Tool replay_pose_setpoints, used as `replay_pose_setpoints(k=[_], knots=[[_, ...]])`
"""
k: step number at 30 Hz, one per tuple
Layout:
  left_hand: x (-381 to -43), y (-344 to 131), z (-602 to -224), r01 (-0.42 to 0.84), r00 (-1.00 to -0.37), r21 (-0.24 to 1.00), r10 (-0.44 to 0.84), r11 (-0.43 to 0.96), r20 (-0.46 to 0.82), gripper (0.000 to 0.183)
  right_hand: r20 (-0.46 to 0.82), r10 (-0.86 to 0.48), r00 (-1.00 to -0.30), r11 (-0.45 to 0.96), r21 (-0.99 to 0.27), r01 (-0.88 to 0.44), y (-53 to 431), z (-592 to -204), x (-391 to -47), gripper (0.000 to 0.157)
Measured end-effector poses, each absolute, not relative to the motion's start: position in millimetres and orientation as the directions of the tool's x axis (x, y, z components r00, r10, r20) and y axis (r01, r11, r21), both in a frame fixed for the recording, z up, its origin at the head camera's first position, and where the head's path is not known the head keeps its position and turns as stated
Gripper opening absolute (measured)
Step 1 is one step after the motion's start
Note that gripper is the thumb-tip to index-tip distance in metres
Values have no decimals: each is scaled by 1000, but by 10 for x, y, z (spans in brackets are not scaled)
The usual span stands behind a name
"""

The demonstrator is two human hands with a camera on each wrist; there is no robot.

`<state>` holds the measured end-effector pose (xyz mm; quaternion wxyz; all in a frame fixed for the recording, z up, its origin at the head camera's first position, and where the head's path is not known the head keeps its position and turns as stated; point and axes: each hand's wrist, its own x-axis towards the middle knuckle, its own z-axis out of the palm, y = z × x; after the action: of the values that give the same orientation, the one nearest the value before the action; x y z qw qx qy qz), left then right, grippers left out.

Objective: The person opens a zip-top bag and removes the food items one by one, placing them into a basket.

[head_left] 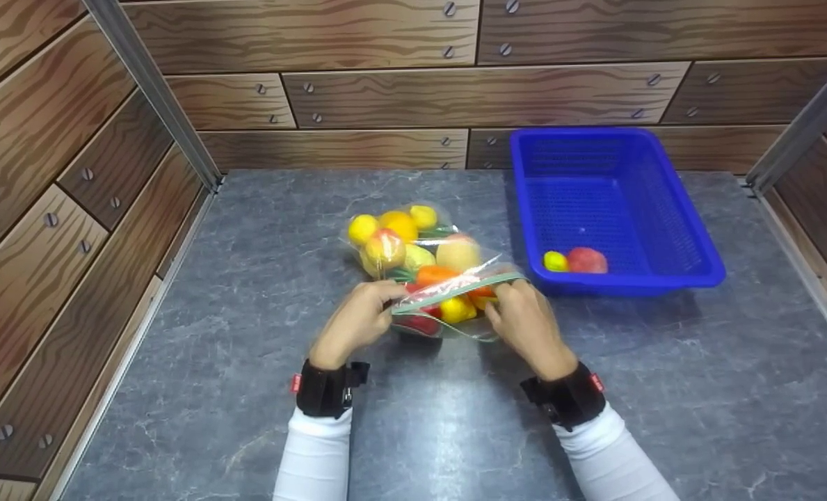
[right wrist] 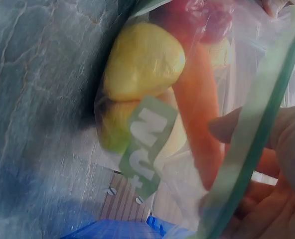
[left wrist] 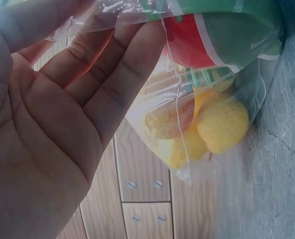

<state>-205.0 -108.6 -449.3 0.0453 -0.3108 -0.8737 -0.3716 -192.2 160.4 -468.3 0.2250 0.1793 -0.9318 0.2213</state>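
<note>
A clear zip bag (head_left: 423,303) with a green-edged mouth lies in the middle, bulging with fruit and vegetables. Inside are a carrot (right wrist: 198,104), a yellow fruit (right wrist: 145,62), an orange (head_left: 399,225), a lemon (head_left: 363,228) and several others, some of them red. My left hand (head_left: 361,316) pinches the left end of the bag's mouth, its thumb and fingers on the plastic in the left wrist view (left wrist: 53,119). At the opposite end my right hand (head_left: 524,320) grips the rim, thumb on one side of the green strip and fingers curled behind it.
A blue perforated basket (head_left: 618,280) stands at the right, behind my right hand. In its near left corner lie a small yellow-green fruit (head_left: 556,261) and a reddish round fruit (head_left: 587,261). Wood-patterned walls (head_left: 378,101) enclose the grey marbled tabletop (head_left: 246,278).
</note>
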Motion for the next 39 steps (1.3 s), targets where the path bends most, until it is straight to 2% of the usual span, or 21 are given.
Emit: replay_pose_setpoints(k=[7, 11, 17, 23, 31, 39], knots=[[-2047, -1089, -4495, 560, -816, 616, 495, 554, 298, 23, 493, -290, -820, 830, -296, -472, 1639, -4673, -1918, 20], [-2041, -1101, -4486, 549, -826, 613, 481, 568, 293, 23, 478, -318, -819, 802, -326, -501, 1635, -4688, -1928, 23], [-2034, -1108, -4475, 535, -837, 617, 464, 577, 292, 24, 460, -306, -834, 736, -441, -514, 1636, -4713, -1961, 13], [-2029, -1117, -4476, 536, -840, 619, 437, 574, 322, 31, 533, -318, -784, 695, -432, -575, 1655, -4618, -1907, 8], [-2034, -1117, -4473, 550, -833, 629, 408, 550, 373, 30, 617, -335, -712, 670, -376, -641, 1728, -4371, -1779, 22], [-2042, -1131, -4474, 559, -829, 611, 368, 561, 421, 34, 616, -284, -735, 666, -425, -613, 1931, -4152, -1677, 26]])
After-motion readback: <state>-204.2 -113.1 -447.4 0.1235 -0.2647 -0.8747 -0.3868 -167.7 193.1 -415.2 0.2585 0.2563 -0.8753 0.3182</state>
